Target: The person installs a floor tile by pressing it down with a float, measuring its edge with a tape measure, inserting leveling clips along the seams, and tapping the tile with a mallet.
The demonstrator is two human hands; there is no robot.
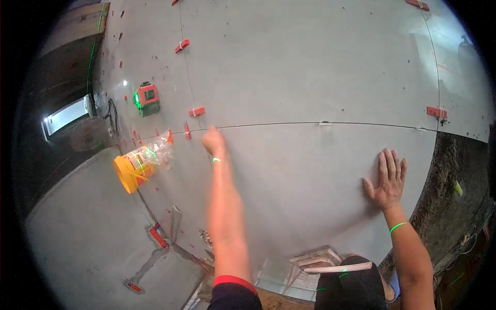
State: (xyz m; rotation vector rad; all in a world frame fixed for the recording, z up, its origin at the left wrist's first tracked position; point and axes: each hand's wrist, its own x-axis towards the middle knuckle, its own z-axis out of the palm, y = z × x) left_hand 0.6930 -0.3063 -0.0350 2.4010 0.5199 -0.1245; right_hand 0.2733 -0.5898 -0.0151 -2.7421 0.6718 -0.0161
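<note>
My left hand [213,141] is closed in a fist near the left end of the long seam between large grey tiles. Motion blurs its arm a little, and whatever the fingers may hold is hidden. Just beyond the fist, a red levelling wedge [197,112] sits across a joint; another red wedge [187,131] is to its left. My right hand [388,178] lies flat with fingers spread on the grey tile [299,181], near its right edge. Along the seam, a small white clip [324,123] sticks up between the two hands.
A red and black laser level [148,99] casts green lines at upper left. Below it, a yellow bucket [129,173] lies tipped beside a clear plastic bag [161,150]. More wedges [436,112] straddle the right joint. Rough dark ground [449,175] borders the tile's right edge.
</note>
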